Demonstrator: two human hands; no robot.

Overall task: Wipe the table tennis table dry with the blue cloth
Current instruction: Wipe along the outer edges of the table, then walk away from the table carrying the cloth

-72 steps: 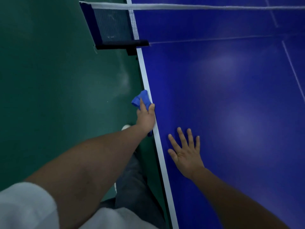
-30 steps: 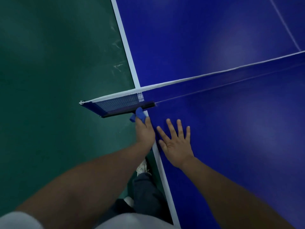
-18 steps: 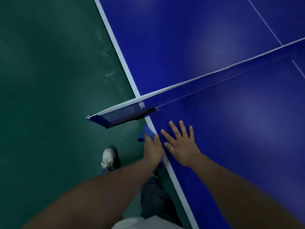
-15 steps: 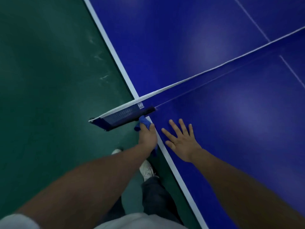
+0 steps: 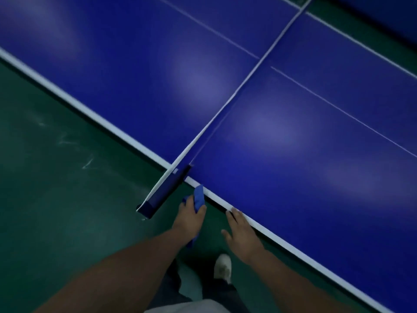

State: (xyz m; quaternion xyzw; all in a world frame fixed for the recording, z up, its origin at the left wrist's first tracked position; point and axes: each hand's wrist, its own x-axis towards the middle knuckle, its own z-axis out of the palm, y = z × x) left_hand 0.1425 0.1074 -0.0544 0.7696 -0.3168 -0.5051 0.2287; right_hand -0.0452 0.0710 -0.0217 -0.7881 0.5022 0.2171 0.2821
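Bare green floor (image 5: 67, 199) spreads wide on the left. The net's end bracket (image 5: 163, 195) juts out past the table's near edge. Just right of it, the left hand (image 5: 189, 219) grips the blue cloth (image 5: 199, 197), whose tip meets the white border stripe (image 5: 282, 242). The right hand (image 5: 242, 237) lies relaxed, fingers straight along that edge. Beyond them stretches the table tennis table (image 5: 304, 154).
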